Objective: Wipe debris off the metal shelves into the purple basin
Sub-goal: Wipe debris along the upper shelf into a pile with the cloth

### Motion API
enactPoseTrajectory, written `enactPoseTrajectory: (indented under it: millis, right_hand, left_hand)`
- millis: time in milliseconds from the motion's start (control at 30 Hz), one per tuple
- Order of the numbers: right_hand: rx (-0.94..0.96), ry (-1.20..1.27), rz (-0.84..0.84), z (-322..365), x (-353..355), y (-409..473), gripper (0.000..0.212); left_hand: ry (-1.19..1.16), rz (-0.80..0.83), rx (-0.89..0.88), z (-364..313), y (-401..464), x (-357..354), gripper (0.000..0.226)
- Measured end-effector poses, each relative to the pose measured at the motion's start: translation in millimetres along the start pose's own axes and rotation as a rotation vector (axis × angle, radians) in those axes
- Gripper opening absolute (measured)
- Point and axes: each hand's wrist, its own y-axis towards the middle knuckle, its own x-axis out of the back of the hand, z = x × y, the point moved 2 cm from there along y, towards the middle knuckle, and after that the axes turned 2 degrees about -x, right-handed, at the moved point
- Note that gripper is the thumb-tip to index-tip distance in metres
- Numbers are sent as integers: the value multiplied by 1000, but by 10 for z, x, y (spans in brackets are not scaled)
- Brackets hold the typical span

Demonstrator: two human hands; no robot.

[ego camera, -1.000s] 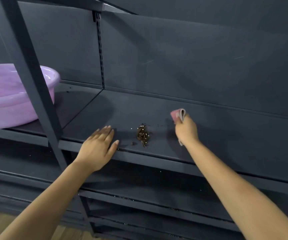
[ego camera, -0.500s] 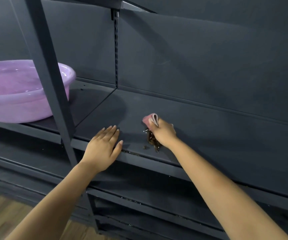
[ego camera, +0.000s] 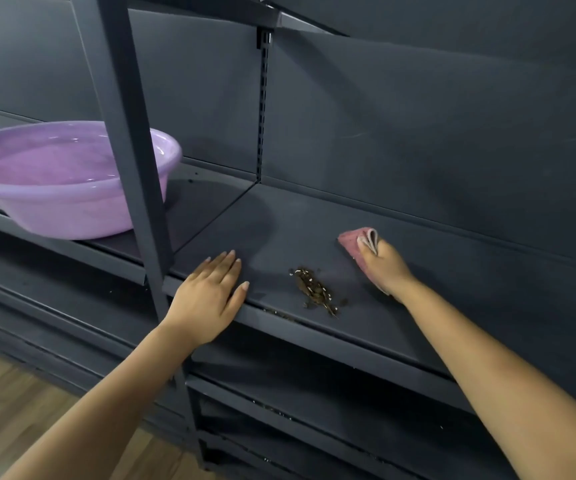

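Small brown debris pile [ego camera: 315, 292] lies near the dark metal shelf's [ego camera: 401, 271] front edge, between both hands. Right hand [ego camera: 385, 266] fingers clamped on folded pink cloth [ego camera: 356, 242]. Left hand [ego camera: 207, 297] flat, fingers straight, together. Round purple plastic basin [ego camera: 72, 188] well left

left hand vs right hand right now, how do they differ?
The left hand lies flat and holds nothing; the right hand grips a pink cloth. The left sits at the shelf front edge, left of the debris; the right is further back, to its right. Both touch the same shelf.
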Motion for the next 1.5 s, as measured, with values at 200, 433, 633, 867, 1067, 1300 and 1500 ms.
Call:
enactPoseTrajectory:
  millis: [200, 433, 633, 867, 1067, 1300, 1500]
  right_hand:
    - [244, -152, 193, 263, -354, -72, 55]
    - [333, -84, 380, 412, -726, -100, 65]
    - [328, 97, 321, 461, -481, 57, 27]
    - [241, -133, 113, 38, -360, 516, 37]
    - [457, -71, 344, 394, -659, 405, 45]
    - [647, 62, 563, 592, -898, 150, 32]
    - [498, 172, 246, 439, -555, 500, 30]
  left_hand:
    - [17, 21, 41, 36, -15, -22, 75]
    - [12, 44, 56, 22, -21, -30, 76]
    - [15, 53, 56, 27, 9, -7, 76]
    - [-79, 75, 20, 56, 167, -42, 75]
    - [-111, 79, 8, 98, 179, -86, 58]
    - [-128, 142, -8, 110, 173, -89, 60]
    - [-137, 139, -40, 138, 318, 18, 84]
